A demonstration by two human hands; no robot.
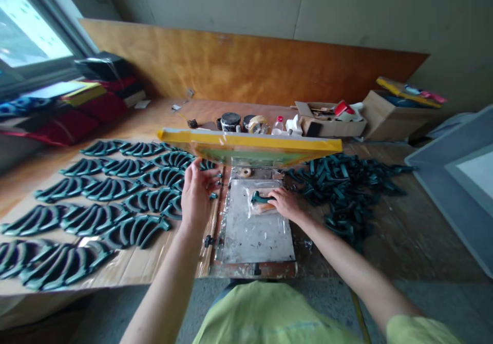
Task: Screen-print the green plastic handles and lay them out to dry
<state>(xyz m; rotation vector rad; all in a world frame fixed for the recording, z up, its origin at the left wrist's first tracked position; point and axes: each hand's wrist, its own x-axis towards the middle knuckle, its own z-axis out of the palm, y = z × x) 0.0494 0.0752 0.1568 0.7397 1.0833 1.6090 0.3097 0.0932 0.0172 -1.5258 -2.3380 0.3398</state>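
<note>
One part [262, 198] gripped by right hand [284, 204] on plate [254, 239]; left hand [198, 191] spread wide by one frame [250, 146]; pile [346, 185] uncountable.

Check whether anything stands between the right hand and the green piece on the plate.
Nothing visible: the right hand touches the green piece on the plate. The yellow screen frame is raised behind them, left hand by its left end.
</note>
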